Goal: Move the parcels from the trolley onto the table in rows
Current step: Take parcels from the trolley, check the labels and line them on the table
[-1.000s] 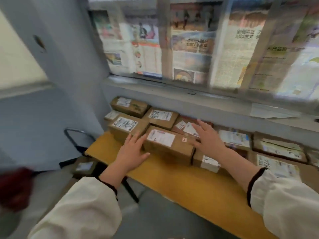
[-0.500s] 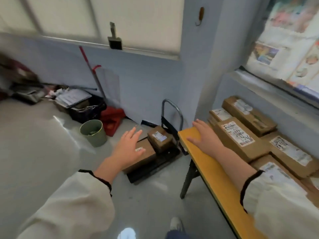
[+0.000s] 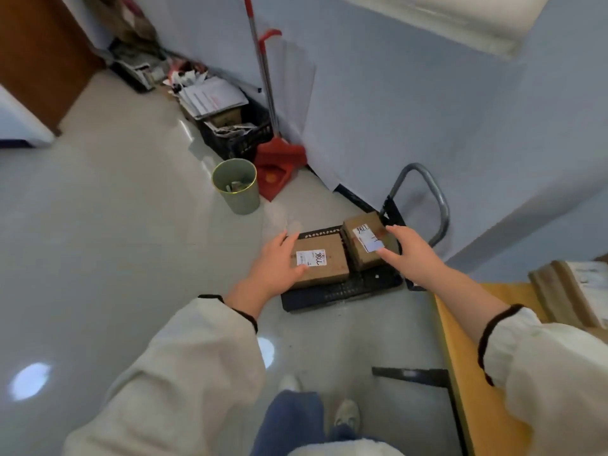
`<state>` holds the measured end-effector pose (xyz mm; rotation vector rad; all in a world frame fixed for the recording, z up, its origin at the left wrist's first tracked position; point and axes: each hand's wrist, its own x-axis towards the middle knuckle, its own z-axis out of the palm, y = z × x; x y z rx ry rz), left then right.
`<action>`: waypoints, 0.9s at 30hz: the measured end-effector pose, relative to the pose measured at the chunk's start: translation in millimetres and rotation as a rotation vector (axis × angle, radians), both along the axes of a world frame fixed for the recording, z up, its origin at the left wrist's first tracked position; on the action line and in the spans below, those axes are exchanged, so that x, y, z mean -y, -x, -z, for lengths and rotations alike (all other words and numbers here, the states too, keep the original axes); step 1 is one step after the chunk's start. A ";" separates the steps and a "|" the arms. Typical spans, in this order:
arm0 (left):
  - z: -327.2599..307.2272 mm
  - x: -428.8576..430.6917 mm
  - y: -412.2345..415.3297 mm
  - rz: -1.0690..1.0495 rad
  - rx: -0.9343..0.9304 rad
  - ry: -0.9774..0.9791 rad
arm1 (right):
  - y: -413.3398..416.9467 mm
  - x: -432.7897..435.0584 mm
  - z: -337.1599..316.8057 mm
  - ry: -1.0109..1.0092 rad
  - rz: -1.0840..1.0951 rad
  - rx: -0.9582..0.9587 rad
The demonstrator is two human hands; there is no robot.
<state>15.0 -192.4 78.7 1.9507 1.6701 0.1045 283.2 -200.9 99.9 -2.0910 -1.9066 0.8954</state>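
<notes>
The left hand [image 3: 276, 264] is spread open with its fingers nearly straight. It lies at the left edge of the nearer parcel [image 3: 324, 263] on the trolley [image 3: 342, 292], and its thumb lies over the corner of the white label; it grips nothing. The right hand [image 3: 409, 255] is open too, thumb and forefinger apart, reaching over the right side of the farther parcel [image 3: 363, 240]. Whether it touches the cardboard, I cannot tell. The two brown parcels sit side by side on the trolley's black deck, close together, each with its label facing up. The farther one stands just in front of the trolley's grey loop handle [image 3: 439, 205], which rises behind the right hand. To the right of the trolley, the end of the yellow surface [image 3: 470, 373] comes close to the deck and runs under the right forearm. Other parcels [image 3: 572, 291] are stacked on it at the frame's edge. Beyond the trolley to the left, a green bin [image 3: 235, 187] stands on the floor [image 3: 98, 258]. Just beside the bin is a red dustpan [image 3: 279, 166] whose pole [image 3: 263, 77] leans on the wall [image 3: 427, 93]. Past those is a black crate [image 3: 237, 136] heaped with papers. On the near side of the trolley are the person's shoes [image 3: 347, 413].
</notes>
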 end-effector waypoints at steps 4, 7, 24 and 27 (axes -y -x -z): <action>44.9 -47.2 19.6 -0.052 0.012 0.081 | 13.5 -54.3 48.4 0.104 0.032 -0.015; 99.4 -87.6 28.7 -0.057 0.025 0.180 | 20.2 -101.1 102.4 0.180 0.081 -0.024; 523.0 -244.9 69.3 -0.516 0.199 0.380 | 32.1 -254.4 539.2 0.311 0.242 -0.002; 559.8 -244.5 71.0 -0.705 0.124 0.419 | 24.8 -252.8 577.6 0.337 0.446 -0.093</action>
